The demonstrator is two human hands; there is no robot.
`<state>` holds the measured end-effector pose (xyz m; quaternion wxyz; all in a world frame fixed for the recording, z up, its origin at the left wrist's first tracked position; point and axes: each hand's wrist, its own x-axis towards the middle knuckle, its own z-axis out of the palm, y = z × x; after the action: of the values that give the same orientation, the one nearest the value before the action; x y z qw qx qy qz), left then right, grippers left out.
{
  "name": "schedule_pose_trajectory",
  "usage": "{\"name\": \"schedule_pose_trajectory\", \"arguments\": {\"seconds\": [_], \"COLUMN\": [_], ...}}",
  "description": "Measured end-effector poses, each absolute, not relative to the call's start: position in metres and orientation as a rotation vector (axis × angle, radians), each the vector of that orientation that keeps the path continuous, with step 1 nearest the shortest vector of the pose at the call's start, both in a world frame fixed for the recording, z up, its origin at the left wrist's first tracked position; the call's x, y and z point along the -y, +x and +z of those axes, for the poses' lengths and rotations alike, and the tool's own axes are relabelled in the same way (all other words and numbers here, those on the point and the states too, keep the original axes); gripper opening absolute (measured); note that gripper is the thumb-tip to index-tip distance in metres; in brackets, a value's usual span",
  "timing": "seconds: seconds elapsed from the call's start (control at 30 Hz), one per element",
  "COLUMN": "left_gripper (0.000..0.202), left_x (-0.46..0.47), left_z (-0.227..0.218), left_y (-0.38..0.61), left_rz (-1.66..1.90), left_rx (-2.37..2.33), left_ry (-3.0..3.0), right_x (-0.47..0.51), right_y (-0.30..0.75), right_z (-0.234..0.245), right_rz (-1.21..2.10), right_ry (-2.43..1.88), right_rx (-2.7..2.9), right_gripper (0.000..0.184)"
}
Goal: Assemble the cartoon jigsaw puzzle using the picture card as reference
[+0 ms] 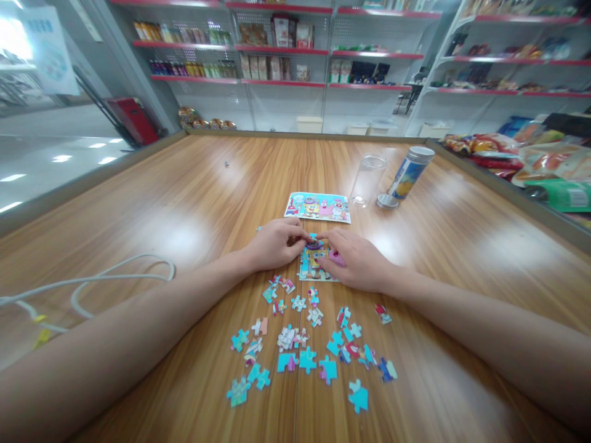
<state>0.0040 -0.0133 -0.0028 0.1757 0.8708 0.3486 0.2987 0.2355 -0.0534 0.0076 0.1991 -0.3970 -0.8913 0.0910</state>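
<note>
A partly joined jigsaw puzzle [305, 271] with cartoon figures lies flat on the table between my hands. My left hand [279, 243] is closed, its thumb and forefinger pinching a puzzle piece [314, 244] at the upper edge. On the other side my right hand [355, 259] is open, with forefinger and thumb apart and touching the puzzle, covering its right part. Just behind stands out the reference picture card [318, 207] with the same cartoon scene. Several loose puzzle pieces [307, 360] are scattered nearer to me.
A clear jar [368, 178], a metal lid [386, 201] and a blue canister [412, 172] are at the back right. One small piece [226, 164] lies far left. A white cable [124, 277] loops beside my left forearm. Snack packets [484, 151] lie past the right edge.
</note>
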Motion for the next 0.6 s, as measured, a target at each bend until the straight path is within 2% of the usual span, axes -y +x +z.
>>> {"name": "schedule_pose_trajectory", "arguments": {"seconds": [0.37,0.5,0.6], "left_gripper": [0.019,0.019,0.019], "left_x": [0.0140,0.0144,0.0141], "left_z": [-0.0023,-0.0017,-0.0017], "left_y": [0.0052,0.0057,0.0055], "left_rz": [0.845,0.848,0.841], "left_rx": [-0.992,-0.997,-1.002], "left_ry": [2.515,2.514,2.516], "right_x": [0.0527,0.0536,0.0609], "right_y": [0.2345,0.2367,0.2371], "right_z": [0.0088,0.0080,0.0104], "right_rz": [0.268,0.361,0.371], "right_ry": [-1.099,-0.967,-0.654], "right_rx": [2.473,2.351,2.344], "right_gripper": [0.038,0.025,0.013]}}
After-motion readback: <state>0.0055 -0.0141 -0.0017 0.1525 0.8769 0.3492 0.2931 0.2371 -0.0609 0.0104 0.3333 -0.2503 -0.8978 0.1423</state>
